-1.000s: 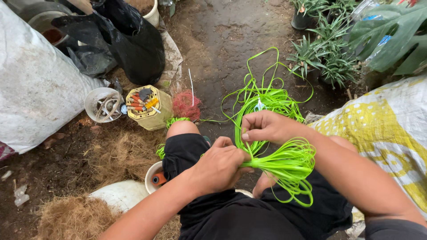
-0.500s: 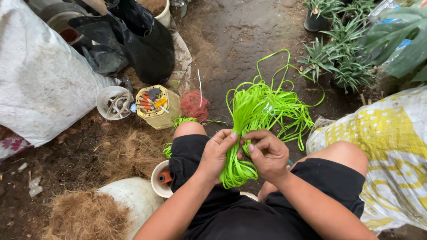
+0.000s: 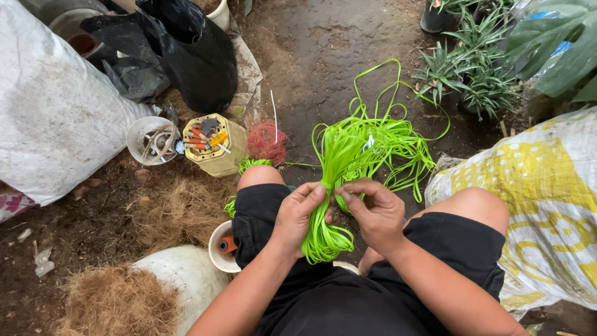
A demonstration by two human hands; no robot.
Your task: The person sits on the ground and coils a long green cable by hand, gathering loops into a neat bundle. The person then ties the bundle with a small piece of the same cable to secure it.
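A seated person holds a bundle of bright green plastic strips (image 3: 348,180) over the lap, between the two bare knees, so the loose ends can spill freely away toward the far side onto the dark earth floor (image 3: 311,56). The left hand (image 3: 297,218) wraps the bundle at its waist, its grip closed around the gathered strands with the thumb pressed across them, which keeps the looped lower end hanging down tight toward the black shorts (image 3: 348,298). The right hand (image 3: 373,214) sits just beside it, touching the same waist of the bundle, its fingers curled and pinching a few strands, seemingly to sort or pull them while the other hand keeps the rest steady. To the left, near the left knee, a yellow tub (image 3: 214,143) stands full of small tools and pens within reach, a white cup (image 3: 152,140) with coiled cord touching its left side, and a red net ball (image 3: 267,142) lies just to its right. A white pot (image 3: 224,246) holding an orange-handled tool rests near the left thigh. Coconut fibre (image 3: 118,302) lies heaped at near left, a white sack (image 3: 56,118) at far left, a yellow patterned sack (image 3: 541,199) at right, and potted spider plants (image 3: 472,74) at far right
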